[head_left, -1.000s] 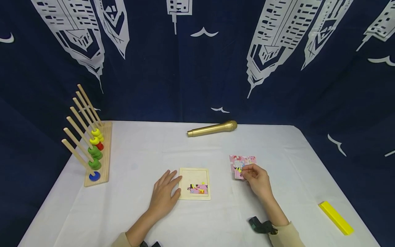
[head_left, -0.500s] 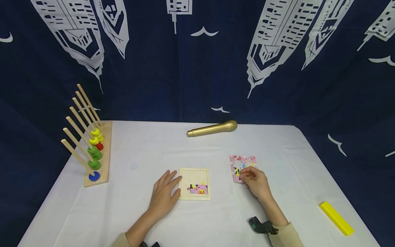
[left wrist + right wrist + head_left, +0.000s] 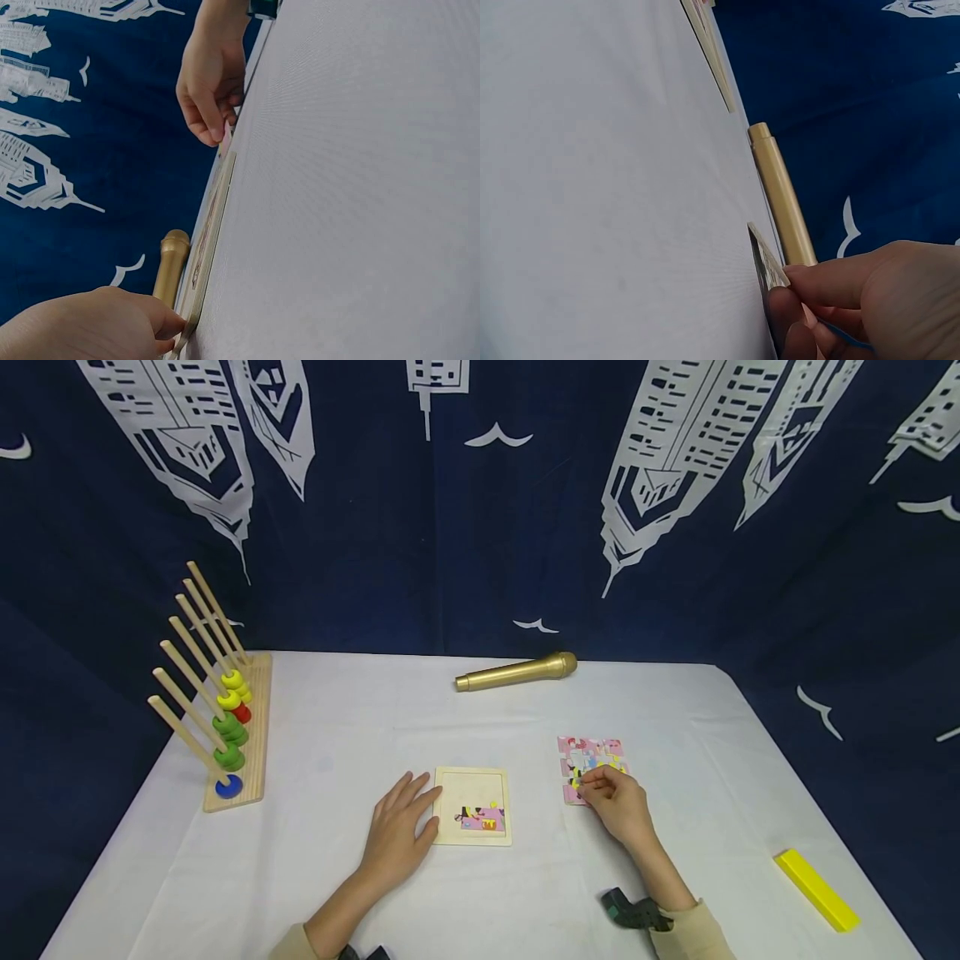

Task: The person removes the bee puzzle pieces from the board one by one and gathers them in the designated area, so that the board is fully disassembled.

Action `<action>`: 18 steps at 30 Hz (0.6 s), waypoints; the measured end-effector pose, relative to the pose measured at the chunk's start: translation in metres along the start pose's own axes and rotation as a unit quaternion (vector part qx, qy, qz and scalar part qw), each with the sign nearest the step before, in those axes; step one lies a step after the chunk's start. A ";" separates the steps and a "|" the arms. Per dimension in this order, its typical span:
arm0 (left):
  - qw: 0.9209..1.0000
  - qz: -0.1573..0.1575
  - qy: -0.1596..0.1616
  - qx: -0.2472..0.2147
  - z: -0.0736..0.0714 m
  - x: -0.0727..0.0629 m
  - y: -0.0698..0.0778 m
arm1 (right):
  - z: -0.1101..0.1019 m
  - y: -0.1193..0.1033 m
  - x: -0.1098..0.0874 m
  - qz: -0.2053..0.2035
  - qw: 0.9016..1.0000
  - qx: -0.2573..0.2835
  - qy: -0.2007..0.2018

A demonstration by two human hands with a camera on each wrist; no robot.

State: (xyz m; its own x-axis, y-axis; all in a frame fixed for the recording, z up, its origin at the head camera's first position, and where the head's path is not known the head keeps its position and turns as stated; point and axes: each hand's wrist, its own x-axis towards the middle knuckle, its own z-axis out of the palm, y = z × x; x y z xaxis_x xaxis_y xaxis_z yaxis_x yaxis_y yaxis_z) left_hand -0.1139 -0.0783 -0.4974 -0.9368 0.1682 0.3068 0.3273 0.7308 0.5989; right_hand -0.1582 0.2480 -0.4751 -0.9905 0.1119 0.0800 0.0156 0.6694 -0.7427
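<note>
My left hand (image 3: 400, 831) rests beside a square wooden puzzle tray (image 3: 450, 781), fingers spread, with thumb and fingertips at its left edge. A few joined pink puzzle pieces (image 3: 482, 819) lie in the tray's lower right part. To the right, a group of pink picture puzzle pieces (image 3: 590, 748) lies on the table, partly hidden by my right hand (image 3: 621, 806). In the right wrist view, my right thumb and fingers pinch a thin puzzle piece (image 3: 763, 251), tilted close over the white cloth.
A gold microphone (image 3: 516, 672) lies at the back of the white-covered table (image 3: 360, 710). On the left stands a wooden peg board (image 3: 258, 727) with coloured rings. A yellow bar (image 3: 817, 890) lies at the right, and a dark blue printed cloth (image 3: 480, 543) hangs behind.
My right hand has shifted slightly left and down at the pink pieces, and the lower-left piece now sits closer in line with the group. My left hand stays at the tray.
</note>
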 end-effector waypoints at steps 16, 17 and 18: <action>1.000 -0.001 -0.001 0.001 -0.001 0.000 0.000 | 0.002 0.003 -0.001 -0.031 0.996 -0.046 0.067; 1.000 -0.002 -0.002 0.001 -0.001 0.000 0.000 | 0.002 0.003 0.000 -0.030 0.996 -0.045 0.068; 1.000 -0.002 -0.002 0.001 -0.001 0.000 0.001 | 0.002 0.003 0.000 -0.029 0.996 -0.045 0.068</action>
State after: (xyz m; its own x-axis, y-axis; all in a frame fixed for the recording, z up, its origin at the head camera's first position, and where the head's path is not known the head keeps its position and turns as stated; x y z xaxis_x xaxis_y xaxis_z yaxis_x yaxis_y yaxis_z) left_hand -0.1136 -0.0784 -0.4963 -0.9383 0.1684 0.3020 0.3240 0.7329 0.5983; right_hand -0.1579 0.2482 -0.4784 -0.9622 0.1658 0.2159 -0.0234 0.7400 -0.6722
